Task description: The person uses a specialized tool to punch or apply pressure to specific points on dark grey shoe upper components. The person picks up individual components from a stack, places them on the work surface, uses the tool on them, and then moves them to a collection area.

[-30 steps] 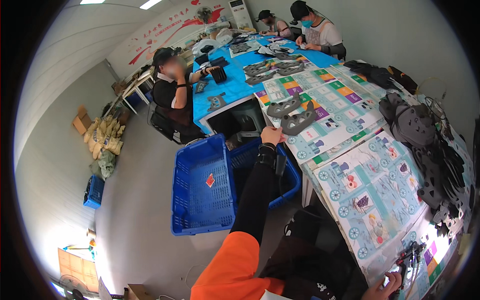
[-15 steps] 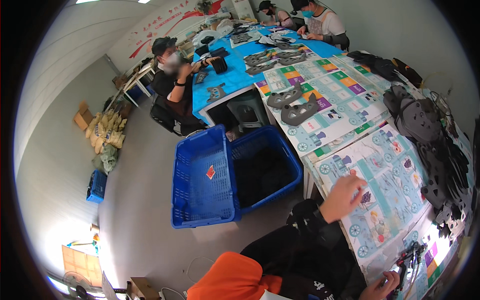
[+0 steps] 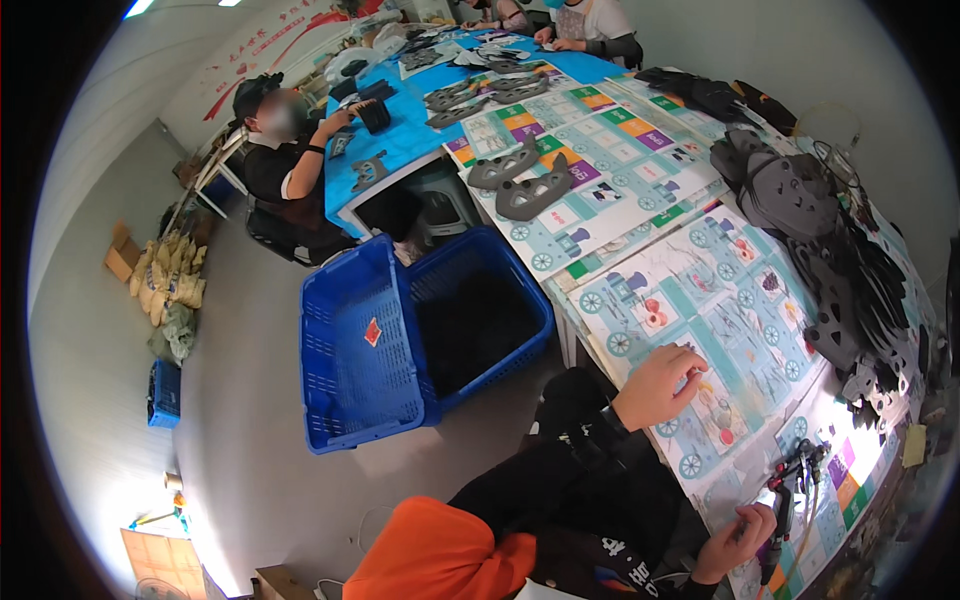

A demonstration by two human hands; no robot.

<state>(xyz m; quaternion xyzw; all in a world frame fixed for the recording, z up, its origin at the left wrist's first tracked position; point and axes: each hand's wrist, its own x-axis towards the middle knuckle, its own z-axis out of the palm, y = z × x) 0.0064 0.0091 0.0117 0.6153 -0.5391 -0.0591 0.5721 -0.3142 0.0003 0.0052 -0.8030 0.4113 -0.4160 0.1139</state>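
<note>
My left hand (image 3: 658, 388) is over the printed sheet (image 3: 735, 300) at the table's near edge, its fingers loosely bent and nothing visible in them. Lower down, my right hand (image 3: 737, 542) is half curled beside a black pistol-shaped tool (image 3: 788, 495) with red parts and a thin hose, which looks like a spray gun. I see no grip on that tool. Beyond my hands, a pile of dark grey molded pieces with cut-outs (image 3: 790, 195) runs along the table's right side. Two similar grey pieces (image 3: 535, 190) lie farther off on the sheets.
Left of the table stand two blue plastic crates, one tilted (image 3: 365, 350) and one with dark contents (image 3: 475, 320). A co-worker (image 3: 285, 150) sits at the blue-covered table (image 3: 400, 140); others work at its far end. Sacks (image 3: 165, 275) lie by the left wall.
The whole view has swung, so the table and crates appear farther left. My left hand has come lower over the sheet. My right hand has risen slightly, still beside the pistol-shaped tool.
</note>
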